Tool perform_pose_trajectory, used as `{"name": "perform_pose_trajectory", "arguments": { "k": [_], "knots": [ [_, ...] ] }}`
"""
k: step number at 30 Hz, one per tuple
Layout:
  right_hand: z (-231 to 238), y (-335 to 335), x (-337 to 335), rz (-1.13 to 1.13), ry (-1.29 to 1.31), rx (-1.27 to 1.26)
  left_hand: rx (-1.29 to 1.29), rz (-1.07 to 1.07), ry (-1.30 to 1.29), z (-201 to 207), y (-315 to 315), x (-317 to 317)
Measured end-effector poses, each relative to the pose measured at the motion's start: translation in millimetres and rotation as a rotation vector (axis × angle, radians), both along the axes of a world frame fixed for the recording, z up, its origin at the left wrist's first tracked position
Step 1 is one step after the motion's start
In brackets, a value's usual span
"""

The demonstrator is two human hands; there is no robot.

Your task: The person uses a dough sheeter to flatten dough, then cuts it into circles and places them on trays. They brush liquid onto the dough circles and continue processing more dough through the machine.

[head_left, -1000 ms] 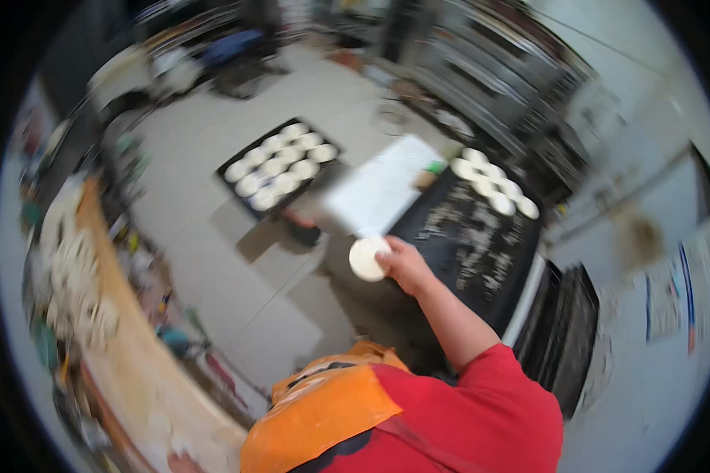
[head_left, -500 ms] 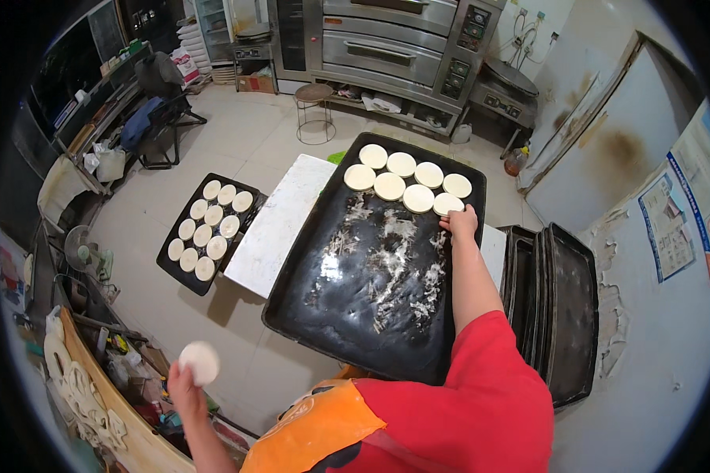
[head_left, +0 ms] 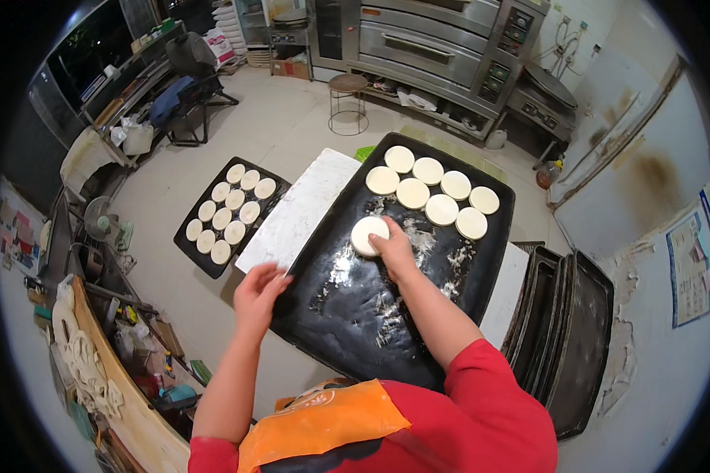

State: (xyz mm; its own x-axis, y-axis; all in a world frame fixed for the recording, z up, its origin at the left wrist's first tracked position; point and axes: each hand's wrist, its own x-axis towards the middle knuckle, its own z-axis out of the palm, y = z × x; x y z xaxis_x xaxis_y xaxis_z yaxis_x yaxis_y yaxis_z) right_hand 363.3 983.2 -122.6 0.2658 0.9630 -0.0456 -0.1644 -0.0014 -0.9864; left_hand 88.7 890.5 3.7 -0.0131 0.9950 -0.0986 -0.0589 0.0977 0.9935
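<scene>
My right hand (head_left: pixel 394 246) grips a round, flat, pale dough disc (head_left: pixel 368 236) by its edge, over the left part of a large black baking tray (head_left: pixel 347 315). Several similar discs (head_left: pixel 412 193) lie in two rows along the tray's far end. At the tray's left rim, my left hand (head_left: pixel 260 296) has its fingers loosely stretched and apart, with nothing in them. White, flour-like smears mark the tray's dark surface below the rows.
The tray rests on a white tabletop (head_left: pixel 304 209). A smaller black tray (head_left: pixel 221 268) of dough discs stands left of it. Stacked black trays (head_left: pixel 580 347) lean at the right by the wall. A wooden board (head_left: pixel 126 370) with dough pieces is at lower left. A steel oven (head_left: pixel 426 47) and stool (head_left: pixel 347 83) stand beyond.
The disc from my left hand is now in my right hand. My left hand has come up to the tray's rim; my right has moved left and nearer, away from the placed discs.
</scene>
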Motion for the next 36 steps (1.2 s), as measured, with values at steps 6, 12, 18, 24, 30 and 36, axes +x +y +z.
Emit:
{"name": "perform_pose_trajectory", "arguments": {
  "k": [6,12,18,24,30,36],
  "knots": [
    [49,-3,-10,-0.155,-0.997,-0.003,-0.1,0.624,0.588,-114,-194,-183],
    [25,30,-24,-0.091,-1.201,0.231,-1.099,1.262,1.245,-162,-448,-274],
    [56,3,-157,0.159,-1.01,0.516,-1.33,1.353,1.294,-254,-637,-300],
    [83,-157,-339,0.888,-0.74,0.539,-1.022,1.687,0.929,-258,-631,-312],
    [38,-325,-446,1.768,-0.572,0.43,-0.284,1.564,0.099,-156,-567,-309],
    [46,-389,-471,1.665,0.026,-0.784,-0.3,1.103,0.048,-90,-497,-324]
  ]
}}
